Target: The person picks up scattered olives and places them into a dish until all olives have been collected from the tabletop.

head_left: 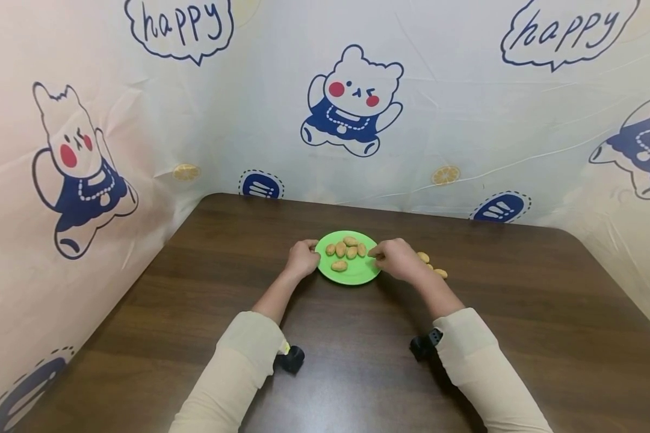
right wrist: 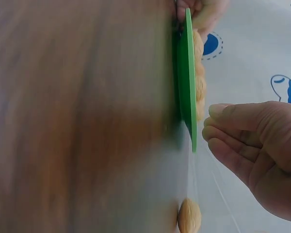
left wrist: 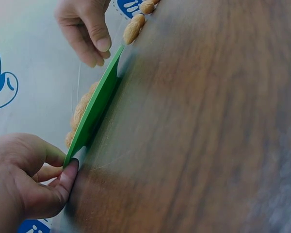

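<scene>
Plate (head_left: 357,275): one, on table (head_left: 336,367)
Peanuts (head_left: 340,249): six on plate, at least three on table to its right
Left hand (head_left: 303,258): pinching plate edge
Right hand (head_left: 399,258): at opposite edge, grip narrow, nothing visible inside

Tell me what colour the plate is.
The plate is plain bright green, showing best in the head view.

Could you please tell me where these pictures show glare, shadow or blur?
Head: a pale sheen on the near tabletop; left wrist: a dark shadow beneath the green plate, whitish glare at lower right; right wrist: tabletop grain heavily blurred, the right hand noticeably sharper.
</scene>
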`<state>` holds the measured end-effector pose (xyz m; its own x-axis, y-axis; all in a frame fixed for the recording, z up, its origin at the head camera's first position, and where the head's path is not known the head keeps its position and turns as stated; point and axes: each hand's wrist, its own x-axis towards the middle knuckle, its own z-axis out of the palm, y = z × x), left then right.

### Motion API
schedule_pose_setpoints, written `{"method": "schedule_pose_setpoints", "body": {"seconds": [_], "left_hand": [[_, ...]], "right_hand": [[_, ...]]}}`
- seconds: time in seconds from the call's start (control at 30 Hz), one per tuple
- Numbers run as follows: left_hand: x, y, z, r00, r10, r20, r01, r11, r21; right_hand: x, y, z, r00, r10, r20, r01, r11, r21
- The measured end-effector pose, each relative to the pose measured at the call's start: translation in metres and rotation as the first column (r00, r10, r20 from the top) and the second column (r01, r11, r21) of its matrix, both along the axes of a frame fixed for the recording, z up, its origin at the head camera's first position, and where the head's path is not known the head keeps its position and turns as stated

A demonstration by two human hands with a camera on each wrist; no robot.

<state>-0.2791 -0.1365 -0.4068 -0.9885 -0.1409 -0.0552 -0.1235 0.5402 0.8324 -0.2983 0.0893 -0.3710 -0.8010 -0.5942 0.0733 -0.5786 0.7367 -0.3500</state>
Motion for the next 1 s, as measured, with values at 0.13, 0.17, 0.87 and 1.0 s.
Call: {"method": "schedule_pose_setpoints", "body": {"seconds": [0.13,0.17,0.87,1.0], "left_hand": [[0.001,0.0,0.001,1.0,-0.012,0.006,0.012,1.0,0.005],[0.001,0.0,0.0,1.0,-0.016,0.008,0.015,1.0,0.008],[0.0,-0.001,-0.001,1.0,-0.009,0.013,0.009,1.0,0.022],[0.0,-0.001,-0.002,1.0,-0.011,0.014,0.011,1.0,0.021]], "right_hand": [[0.0,0.01,0.001,1.0,0.006,-0.024,-0.006,1.0,-0.011],[0.0,0.013,0.001,1.0,0.0,-0.02,0.0,1.0,-0.012],[-0.011,0.071,0.01,0.98,-0.189,0.055,0.191,0.981,-0.03],[-0.014,0.081,0.007,0.97,-0.225,0.093,0.231,0.971,-0.059]]}}
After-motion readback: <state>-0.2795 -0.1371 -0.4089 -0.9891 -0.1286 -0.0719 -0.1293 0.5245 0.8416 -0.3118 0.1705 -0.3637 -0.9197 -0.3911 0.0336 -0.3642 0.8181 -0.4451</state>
